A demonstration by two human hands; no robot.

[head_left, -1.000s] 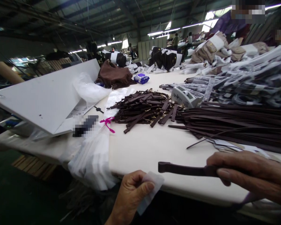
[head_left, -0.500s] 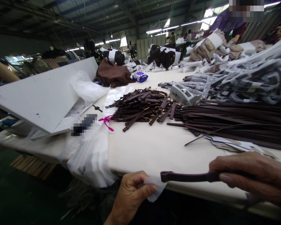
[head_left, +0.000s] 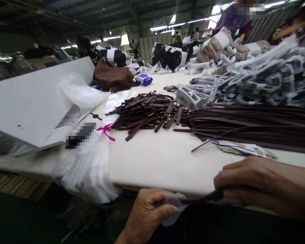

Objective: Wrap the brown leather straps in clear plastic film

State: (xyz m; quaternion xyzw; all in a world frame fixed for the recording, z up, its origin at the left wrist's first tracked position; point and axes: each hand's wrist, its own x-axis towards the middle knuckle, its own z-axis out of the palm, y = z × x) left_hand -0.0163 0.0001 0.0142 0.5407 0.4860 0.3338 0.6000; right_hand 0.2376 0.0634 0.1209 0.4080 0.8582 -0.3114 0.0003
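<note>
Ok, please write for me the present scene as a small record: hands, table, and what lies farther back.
Left hand: pinches thin whitish sheet
Right hand: grips dark strap, which runs to the sheet
Table, middle: pile of short dark straps
Table, right: long dark straps
Table, left: tilted white board
Farther back: brown fringed bag, blue-and-white packet

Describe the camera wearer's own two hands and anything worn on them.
The left hand and right hand are both bare: no glove, ring or watch shows. No sleeve is visible at the left wrist; the right wrist blurs toward the picture's edge.
</note>
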